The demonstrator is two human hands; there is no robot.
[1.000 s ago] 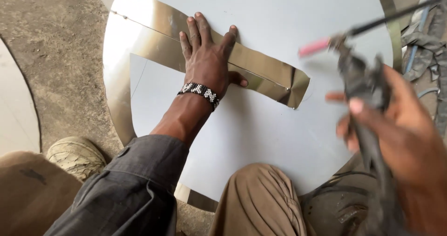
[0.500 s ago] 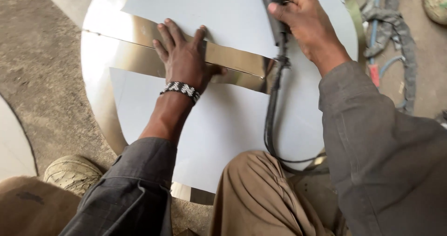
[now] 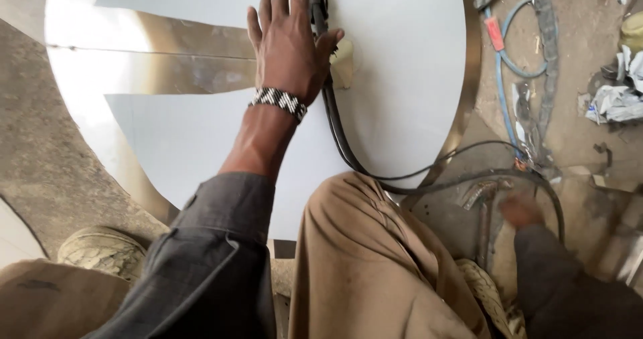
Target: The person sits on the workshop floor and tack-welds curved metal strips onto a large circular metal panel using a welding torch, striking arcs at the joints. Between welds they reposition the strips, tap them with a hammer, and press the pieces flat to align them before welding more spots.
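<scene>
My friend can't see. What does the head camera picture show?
A person's left hand presses flat on a shiny metal strip lying across a round metal sheet, beside a black cable. Their right hand reaches toward a hammer on the ground.

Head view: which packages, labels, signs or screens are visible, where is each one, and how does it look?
Small red rectangular tag: fixed on the thin blue hose, upper right, over the dirt ground; any print too small to tell.
Crumpled white and grey wrappers: right edge, lying on the ground; loose, shapeless.
Signs and screens: none in view.
</scene>
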